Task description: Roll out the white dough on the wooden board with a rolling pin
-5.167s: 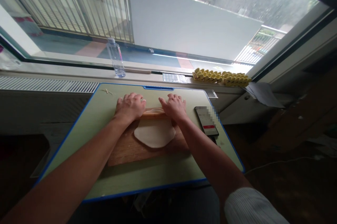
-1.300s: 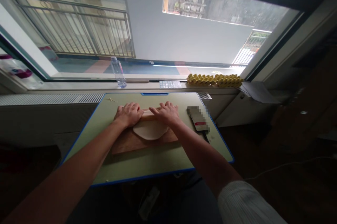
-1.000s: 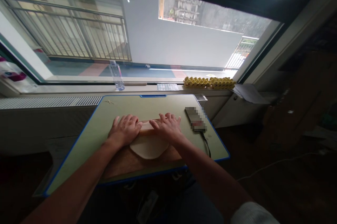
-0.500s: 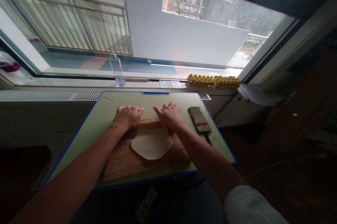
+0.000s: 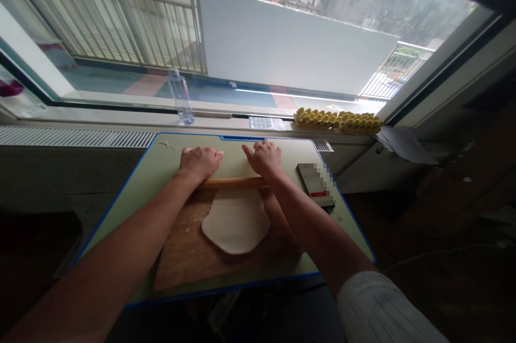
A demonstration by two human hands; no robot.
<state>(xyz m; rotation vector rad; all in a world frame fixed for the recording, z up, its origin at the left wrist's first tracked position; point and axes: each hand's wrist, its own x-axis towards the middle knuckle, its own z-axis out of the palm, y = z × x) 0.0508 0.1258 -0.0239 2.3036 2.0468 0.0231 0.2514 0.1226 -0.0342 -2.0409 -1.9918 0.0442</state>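
Note:
A light wooden rolling pin (image 5: 231, 183) lies across the far edge of a flat, pale sheet of dough (image 5: 236, 222). The heel of my left hand (image 5: 200, 162) rests on the pin's left end, its fingers reaching forward past it and its thumb pointing inward. At the right end, my right hand (image 5: 264, 159) bears on the pin the same way, with thumb spread and fingers forward. Neither hand has its fingers wrapped round the pin. Under the dough is a brown wooden board (image 5: 181, 254), lightly floured at the left.
The board sits on a pale green, blue-edged table (image 5: 139, 187). A phone (image 5: 316, 186), partly blurred out, lies at the right; thin scraps (image 5: 167, 144) lie far left. On the windowsill stand a clear bottle (image 5: 181, 98) and yellow egg trays (image 5: 338, 120).
My hands have rolled forward over the pin and moved apart slightly, so more of the pin shows between them. The dough sheet shows more fully. The view has tilted down a little.

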